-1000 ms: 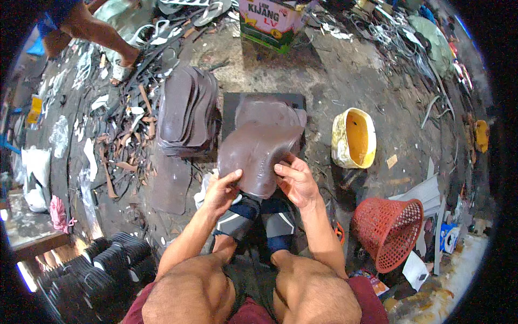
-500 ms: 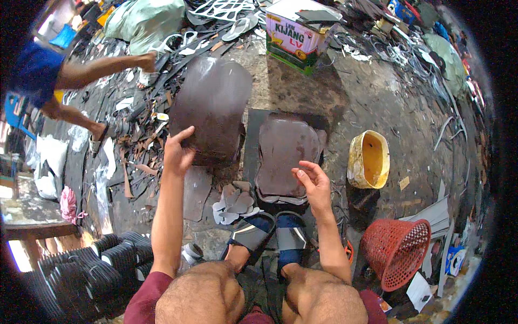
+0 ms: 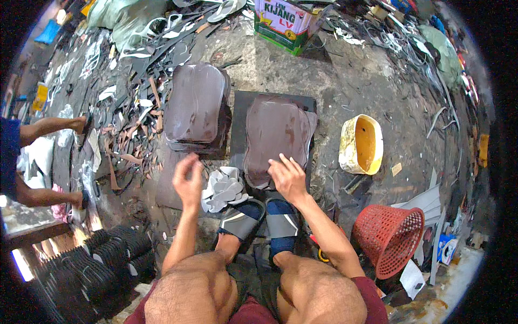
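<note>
Two stacks of dark brown, wavy-edged sheets lie on the floor in front of me. My left hand point(image 3: 188, 178) hovers just short of the near edge of the left stack point(image 3: 195, 105), fingers loosely bent and apart, holding nothing. Over the near end of the right stack point(image 3: 278, 132), which rests on a black board point(image 3: 241, 102), is my right hand point(image 3: 288, 177). Its fingers are spread, and I cannot tell whether the tips touch the top sheet. A small heap of grey oval cut pieces point(image 3: 224, 189) sits between the stacks and my sandalled feet.
On the right stand a yellowed plastic tub point(image 3: 361, 144) and a tipped red basket point(image 3: 388, 240). A metal can point(image 3: 286, 24) is at the far side. Scraps point(image 3: 137, 116) litter the left, near rows of black soles point(image 3: 108, 270). Another person's legs point(image 3: 51, 132) show at the left edge.
The large sheet that my left hand held upright now lies on the left stack, released. My left hand has drawn nearer; my right has moved left. The other person has come closer along the left.
</note>
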### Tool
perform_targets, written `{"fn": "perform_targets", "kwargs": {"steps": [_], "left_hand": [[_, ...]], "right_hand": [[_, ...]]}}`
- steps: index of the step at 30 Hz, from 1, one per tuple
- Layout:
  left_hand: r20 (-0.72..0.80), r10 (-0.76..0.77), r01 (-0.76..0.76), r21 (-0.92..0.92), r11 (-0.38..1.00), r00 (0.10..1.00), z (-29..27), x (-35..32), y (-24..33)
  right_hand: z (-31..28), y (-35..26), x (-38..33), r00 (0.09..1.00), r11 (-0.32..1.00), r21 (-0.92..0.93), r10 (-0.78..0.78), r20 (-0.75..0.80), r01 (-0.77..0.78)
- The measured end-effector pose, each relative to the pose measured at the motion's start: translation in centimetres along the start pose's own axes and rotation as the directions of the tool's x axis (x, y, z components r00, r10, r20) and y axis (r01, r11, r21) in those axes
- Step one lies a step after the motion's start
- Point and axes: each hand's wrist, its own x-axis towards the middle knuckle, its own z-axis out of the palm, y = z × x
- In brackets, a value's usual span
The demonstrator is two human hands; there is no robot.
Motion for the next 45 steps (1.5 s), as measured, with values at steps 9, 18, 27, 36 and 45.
{"fn": "perform_targets", "kwargs": {"steps": [9,18,27,36,45], "left_hand": [[0.608,0.000,-0.357,0.467,0.809,0.794,0.2,-7.4,-0.3],[0.501,-0.107,-0.111,0.386,0.916,0.859,-0.5,-4.1,3.7],[0.712,0.215,-0.041,-0.254,0.966,0.668,1.1,-4.6,7.5],[0.902,-0.230,0.559,-0.015,0.829,0.365,3.4,-3.1,5.7],[0.589,-0.372,0.610,-0.273,0.744,0.717,8.0,0.4,3.4]], "right_hand": [[-12.6,7.5,16.9,0.553,0.865,0.257,0.478,-0.682,-0.430],[-11.7,1.3,7.2,0.942,0.927,-0.285,-0.295,-0.158,0.243],[-5.8,-9.2,-1.6,0.670,-0.259,0.746,0.329,0.665,-0.613],[-4.4,-6.9,-3.2,0.869,0.431,0.775,0.395,0.298,-0.462],[-5.1,-2.7,-2.6,0.994,0.995,0.042,0.083,0.078,-0.086]]}}
